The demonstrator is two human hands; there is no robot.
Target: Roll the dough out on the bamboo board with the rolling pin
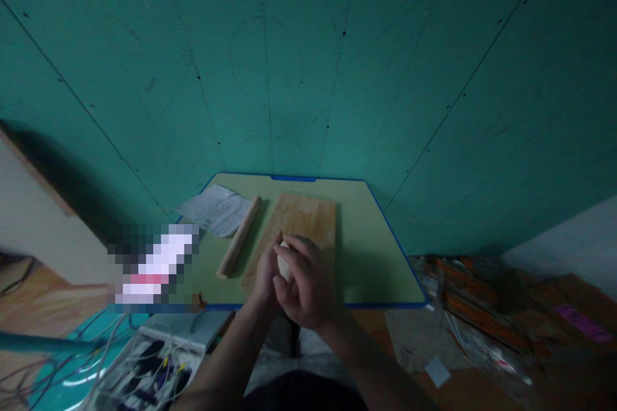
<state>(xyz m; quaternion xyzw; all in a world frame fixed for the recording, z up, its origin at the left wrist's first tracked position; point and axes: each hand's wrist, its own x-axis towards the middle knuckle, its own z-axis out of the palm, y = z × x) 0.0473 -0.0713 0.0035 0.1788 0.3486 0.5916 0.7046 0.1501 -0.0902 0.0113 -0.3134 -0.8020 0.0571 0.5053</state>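
A pale, rounded piece of dough is held between my two hands, above the near part of a wooden cutting board. My left hand cups it from the left side and below. Over its right side curl the fingers of my right hand, which hide much of it. Left of the board, a wooden rolling pin lies at a slant on the light green table.
A printed sheet of paper lies at the table's far left. A green wall rises behind the table. A bin of cables stands at lower left. Flattened cardboard and plastic wrapping lie on the floor at right.
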